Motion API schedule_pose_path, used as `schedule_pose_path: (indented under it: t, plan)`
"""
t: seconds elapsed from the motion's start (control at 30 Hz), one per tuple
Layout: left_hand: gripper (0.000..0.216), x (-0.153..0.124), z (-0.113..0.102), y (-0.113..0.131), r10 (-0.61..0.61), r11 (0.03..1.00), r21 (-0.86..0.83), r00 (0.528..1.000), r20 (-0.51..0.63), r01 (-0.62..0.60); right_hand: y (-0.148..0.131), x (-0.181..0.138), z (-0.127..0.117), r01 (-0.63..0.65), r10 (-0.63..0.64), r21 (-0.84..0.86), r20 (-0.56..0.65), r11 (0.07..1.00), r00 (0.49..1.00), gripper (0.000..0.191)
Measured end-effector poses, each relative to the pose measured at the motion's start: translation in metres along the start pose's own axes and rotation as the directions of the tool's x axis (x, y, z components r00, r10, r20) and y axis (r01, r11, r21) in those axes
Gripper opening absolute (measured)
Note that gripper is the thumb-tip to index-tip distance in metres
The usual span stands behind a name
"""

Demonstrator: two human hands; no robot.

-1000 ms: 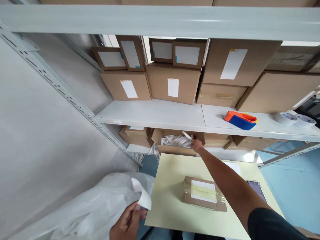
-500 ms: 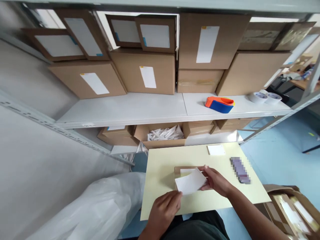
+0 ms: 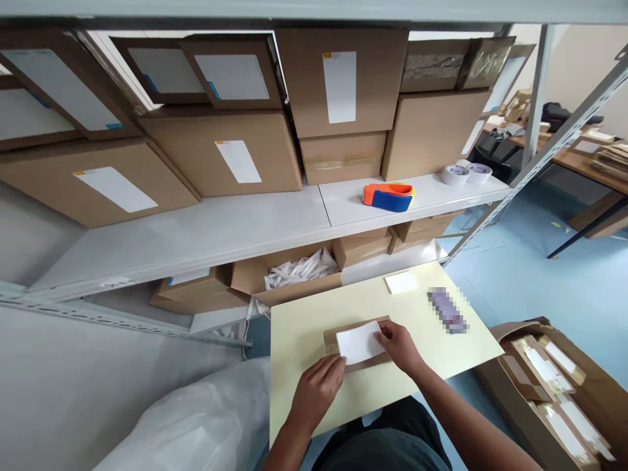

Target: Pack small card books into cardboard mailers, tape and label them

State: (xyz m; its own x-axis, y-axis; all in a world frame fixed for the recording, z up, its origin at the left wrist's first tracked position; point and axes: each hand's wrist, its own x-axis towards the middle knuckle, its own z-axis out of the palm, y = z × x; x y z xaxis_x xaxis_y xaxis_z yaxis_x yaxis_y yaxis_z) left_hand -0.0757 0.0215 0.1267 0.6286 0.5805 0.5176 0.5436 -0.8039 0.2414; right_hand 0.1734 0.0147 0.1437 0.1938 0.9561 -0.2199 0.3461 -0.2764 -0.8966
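Observation:
A blank white label [image 3: 359, 343] lies over the top of a small brown cardboard box [image 3: 331, 339] on the pale yellow table. My left hand [image 3: 318, 386] is closed, its fingertips pinching the label's lower left corner. At the right edge, my right hand [image 3: 398, 343] grips the label between thumb and fingers, close against the box top. Whether the label is stuck flat or only resting there I cannot tell. Farther back on the table is a stack of white labels [image 3: 401, 282], and to its right lies a blurred-out phone-like object [image 3: 448, 310].
The table [image 3: 299, 327] stands before a metal shelf [image 3: 245, 226] of cardboard boxes. An orange and blue tape dispenser [image 3: 388, 197] and tape rolls [image 3: 455, 174] sit on the shelf. A large carton [image 3: 505, 386] of labelled boxes is at right, a white plastic bag [image 3: 210, 418] at left.
The label has gone from tilted and raised above the box to lying nearly flat over its top. My right hand has come onto the label's right edge. The view has turned right.

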Motion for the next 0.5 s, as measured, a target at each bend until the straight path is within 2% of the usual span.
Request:
schedule_pose_path:
  t: [0.2, 0.37, 0.5]
  plan:
    - [0.030, -0.004, 0.020, -0.005, -0.057, 0.998, 0.010, 0.997, 0.044, 0.057, 0.012, 0.009, 0.012, -0.035, 0.033, -0.123, -0.024, 0.992, 0.999, 0.028]
    - [0.030, -0.003, 0.025, -0.006, -0.082, 0.997, 0.015, 0.994, 0.070, 0.081, 0.015, 0.014, 0.016, -0.027, 0.026, -0.189, -0.008, 0.982, 1.000, 0.023]
    - [0.027, -0.001, 0.024, -0.006, -0.073, 0.997, 0.015, 0.993, 0.091, 0.072, 0.012, 0.014, 0.015, -0.003, 0.008, -0.321, 0.015, 0.947, 1.000, 0.021]
